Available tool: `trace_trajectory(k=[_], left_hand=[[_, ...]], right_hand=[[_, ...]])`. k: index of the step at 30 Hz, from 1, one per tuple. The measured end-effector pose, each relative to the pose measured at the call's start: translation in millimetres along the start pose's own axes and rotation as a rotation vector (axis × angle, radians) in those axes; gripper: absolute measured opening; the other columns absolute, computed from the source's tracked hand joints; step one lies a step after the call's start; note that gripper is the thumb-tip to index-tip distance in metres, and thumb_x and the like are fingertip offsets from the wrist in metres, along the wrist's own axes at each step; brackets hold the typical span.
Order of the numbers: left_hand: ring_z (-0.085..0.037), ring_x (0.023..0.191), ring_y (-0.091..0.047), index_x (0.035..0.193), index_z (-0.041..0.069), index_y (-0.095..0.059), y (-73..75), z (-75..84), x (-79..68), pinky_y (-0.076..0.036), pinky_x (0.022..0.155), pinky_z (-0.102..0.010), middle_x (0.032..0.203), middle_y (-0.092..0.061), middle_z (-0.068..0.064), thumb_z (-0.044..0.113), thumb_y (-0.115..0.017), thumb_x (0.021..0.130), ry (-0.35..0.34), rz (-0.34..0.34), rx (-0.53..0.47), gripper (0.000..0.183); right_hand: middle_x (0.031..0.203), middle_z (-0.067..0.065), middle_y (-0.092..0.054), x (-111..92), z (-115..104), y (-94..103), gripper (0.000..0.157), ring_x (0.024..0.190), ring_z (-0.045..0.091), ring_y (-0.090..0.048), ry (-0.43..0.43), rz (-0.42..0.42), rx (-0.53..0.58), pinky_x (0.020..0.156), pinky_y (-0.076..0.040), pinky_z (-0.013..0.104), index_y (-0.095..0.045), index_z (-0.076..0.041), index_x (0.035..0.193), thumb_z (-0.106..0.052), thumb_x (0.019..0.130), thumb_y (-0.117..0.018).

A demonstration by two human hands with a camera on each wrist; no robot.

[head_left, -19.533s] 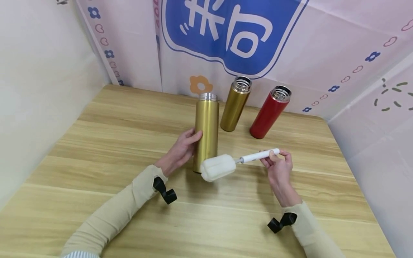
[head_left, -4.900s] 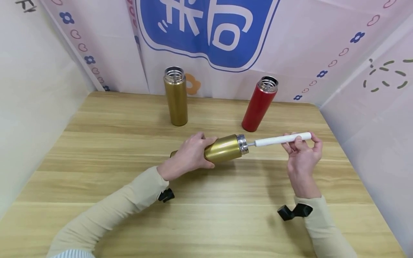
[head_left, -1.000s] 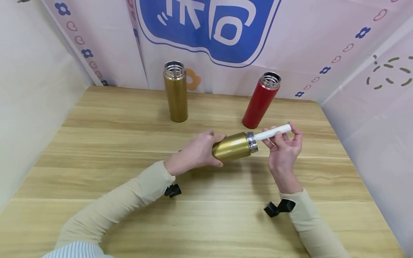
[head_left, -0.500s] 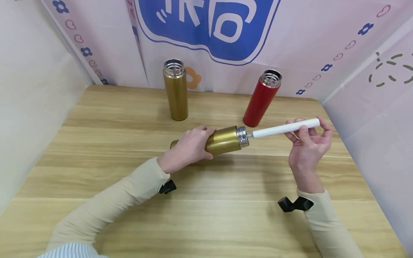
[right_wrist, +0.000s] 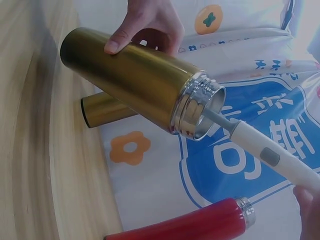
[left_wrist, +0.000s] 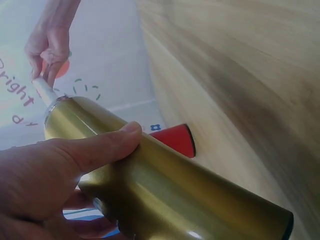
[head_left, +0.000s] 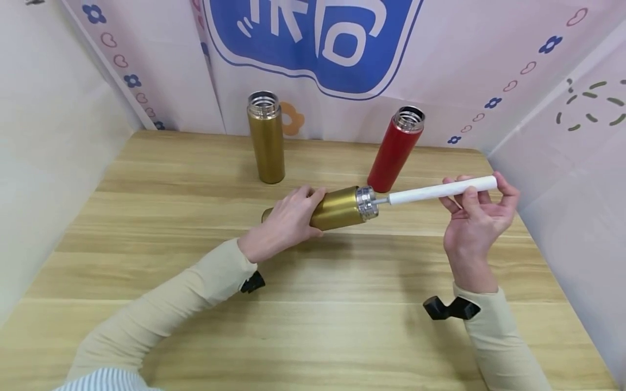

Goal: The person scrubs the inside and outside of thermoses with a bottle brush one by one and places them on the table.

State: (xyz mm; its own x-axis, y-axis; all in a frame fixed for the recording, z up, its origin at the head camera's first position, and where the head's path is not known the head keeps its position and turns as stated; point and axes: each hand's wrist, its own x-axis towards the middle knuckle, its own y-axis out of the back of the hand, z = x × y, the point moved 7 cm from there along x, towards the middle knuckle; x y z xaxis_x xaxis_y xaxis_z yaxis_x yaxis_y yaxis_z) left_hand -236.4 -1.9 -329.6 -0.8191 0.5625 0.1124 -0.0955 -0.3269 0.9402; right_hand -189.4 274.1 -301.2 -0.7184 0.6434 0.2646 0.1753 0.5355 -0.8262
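My left hand (head_left: pixel 286 221) grips the body of a gold thermos bottle (head_left: pixel 338 208), which lies tilted above the table with its bare steel mouth turned to the right. A bottle brush (head_left: pixel 442 189) runs into that mouth; its white handle and part of the grey rod show, while the sponge head is hidden inside. My right hand (head_left: pixel 476 222) pinches the handle near its far end. Seen from the right wrist, the rod (right_wrist: pixel 220 120) enters the threaded steel neck (right_wrist: pixel 195 107). In the left wrist view my thumb (left_wrist: pixel 112 145) lies across the gold bottle.
A second gold bottle (head_left: pixel 267 144) stands uncapped at the back of the wooden table (head_left: pixel 313 326). To its right stands an uncapped red bottle (head_left: pixel 395 152). A printed cloth (head_left: pixel 440 65) hangs behind the table, and pale walls flank both sides.
Over the last second the brush handle has drawn out to the right, baring some rod, as my right hand moved right. The held bottle shifted slightly left and up. Earlier, the sponge was outside.
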Motion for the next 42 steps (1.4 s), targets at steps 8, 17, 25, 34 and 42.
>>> trace_trajectory(k=[8,17,25,34,42], left_hand=[[-0.03,0.1,-0.06,0.136,0.008,-0.048,1.8,-5.7,-2.5,-0.055,0.077,-0.043,0.118,-0.057,-0.018,0.028,-0.085,0.069,-0.007,0.037,0.021,0.079],[-0.03,0.1,-0.06,0.135,0.011,-0.049,3.2,-8.7,-3.0,-0.055,0.077,-0.044,0.117,-0.057,-0.015,0.027,-0.085,0.069,-0.009,0.048,0.04,0.078],[-0.033,0.1,-0.059,0.132,0.009,-0.05,-0.5,-3.5,1.5,-0.056,0.071,-0.044,0.114,-0.057,-0.015,0.027,-0.085,0.068,-0.016,0.051,0.074,0.075],[-0.032,0.099,-0.059,0.132,0.012,-0.05,-3.7,4.3,2.1,-0.056,0.068,-0.043,0.115,-0.057,-0.013,0.028,-0.085,0.068,-0.002,0.048,0.094,0.074],[-0.03,0.097,-0.058,0.134,0.013,-0.048,-6.2,25.9,7.4,-0.055,0.064,-0.041,0.115,-0.057,-0.012,0.029,-0.084,0.07,-0.032,0.037,0.086,0.075]], right_hand=[[0.077,0.026,-0.06,5.7,-4.4,7.7,0.036,0.061,0.037,-0.067,0.045,0.071,-0.01,0.053,-0.056,0.042,-0.046,0.002,0.11,0.019,0.081,-0.058],[0.076,0.025,-0.061,14.4,-10.0,18.1,0.032,0.061,0.037,-0.067,0.044,0.14,-0.022,0.053,-0.056,0.042,-0.046,0.002,0.11,0.017,0.084,-0.056],[0.076,0.022,-0.062,12.6,2.7,23.7,0.032,0.061,0.033,-0.067,-0.016,0.168,-0.046,0.057,-0.058,0.041,-0.044,-0.005,0.113,0.013,0.087,-0.053],[0.076,0.02,-0.06,-4.3,24.5,21.2,0.032,0.063,0.03,-0.069,-0.065,0.13,-0.107,0.059,-0.058,0.038,-0.04,-0.004,0.113,0.014,0.089,-0.048],[0.086,0.019,-0.057,-34.6,57.7,9.2,0.036,0.071,0.029,-0.07,-0.143,0.05,-0.193,0.063,-0.057,0.037,-0.037,-0.003,0.12,0.008,0.089,-0.053]])
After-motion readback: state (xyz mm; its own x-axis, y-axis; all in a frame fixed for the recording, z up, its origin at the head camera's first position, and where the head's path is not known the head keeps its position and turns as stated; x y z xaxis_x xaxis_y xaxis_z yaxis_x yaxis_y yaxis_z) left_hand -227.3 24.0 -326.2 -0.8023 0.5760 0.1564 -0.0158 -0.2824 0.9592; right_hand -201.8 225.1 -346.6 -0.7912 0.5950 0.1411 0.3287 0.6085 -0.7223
